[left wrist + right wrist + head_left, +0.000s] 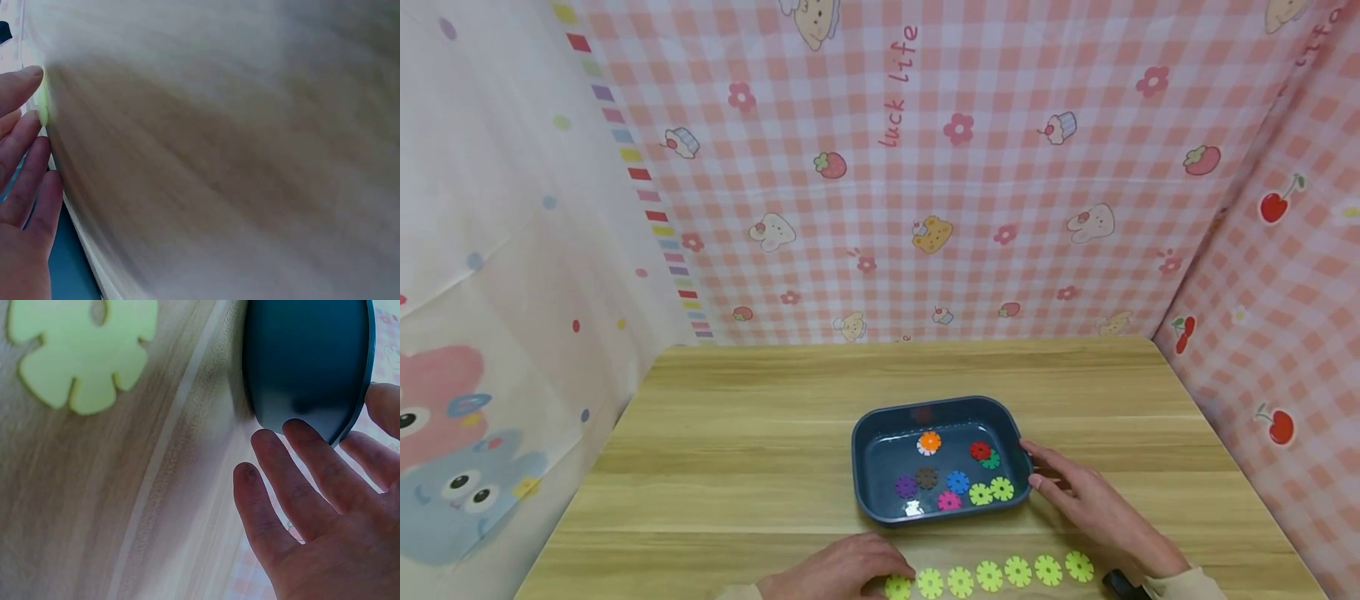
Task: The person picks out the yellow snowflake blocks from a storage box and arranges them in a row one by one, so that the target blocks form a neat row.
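Note:
My left hand (pixel 842 571) is at the left end of a row of yellow-green notched plastic discs (pixel 988 576). Its thumb and index finger pinch the leftmost disc (pixel 898 587), whose thin edge shows between the fingertips in the left wrist view. My right hand (pixel 1093 504) is at the right end of a dark blue rectangular tray (pixel 868 500), its fingers fairly straight against the outer wall. Two yellow-green discs (pixel 991 492) lie in the tray's near right corner.
Also in the tray are an orange disc (pixel 929 442), a red disc (pixel 980 451), a blue disc (pixel 957 482) and several others. A black object (pixel 1123 585) shows by the right wrist. Patterned cloth walls (pixel 925 183) border the wooden table (pixel 730 433).

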Motion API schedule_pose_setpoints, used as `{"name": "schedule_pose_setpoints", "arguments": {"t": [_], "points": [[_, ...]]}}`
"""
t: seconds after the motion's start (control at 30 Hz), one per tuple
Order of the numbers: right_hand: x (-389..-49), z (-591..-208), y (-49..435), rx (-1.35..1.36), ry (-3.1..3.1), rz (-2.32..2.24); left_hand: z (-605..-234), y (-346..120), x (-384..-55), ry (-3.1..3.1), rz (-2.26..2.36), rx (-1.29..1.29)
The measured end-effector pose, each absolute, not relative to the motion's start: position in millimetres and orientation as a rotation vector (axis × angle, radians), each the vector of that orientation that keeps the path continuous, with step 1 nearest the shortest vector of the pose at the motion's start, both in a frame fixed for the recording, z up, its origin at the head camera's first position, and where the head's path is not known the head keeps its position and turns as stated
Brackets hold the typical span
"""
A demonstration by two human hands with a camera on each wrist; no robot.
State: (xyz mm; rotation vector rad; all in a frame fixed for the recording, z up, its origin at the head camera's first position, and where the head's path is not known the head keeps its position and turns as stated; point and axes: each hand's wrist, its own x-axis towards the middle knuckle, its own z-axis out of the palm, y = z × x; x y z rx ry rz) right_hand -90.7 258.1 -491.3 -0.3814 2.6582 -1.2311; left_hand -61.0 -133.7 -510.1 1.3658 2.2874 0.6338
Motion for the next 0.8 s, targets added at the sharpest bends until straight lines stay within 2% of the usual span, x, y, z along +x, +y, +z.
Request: {"name": "schedule_pose_setpoints", "arguments": {"t": [0.23,0.47,0.8], "points": [[-90,-491,260,-0.372,2.665,-1.225,-501,-133,-59,2.291,0.629,1.445],[-91,-491,260,-0.371,2.664,-1.223,-467,-121,-61,2.337,0.693,1.566],[-90,-493,260,-0.416,2.669,-1.23,-442,-83,-89,2.505,0.867,1.607]]}}
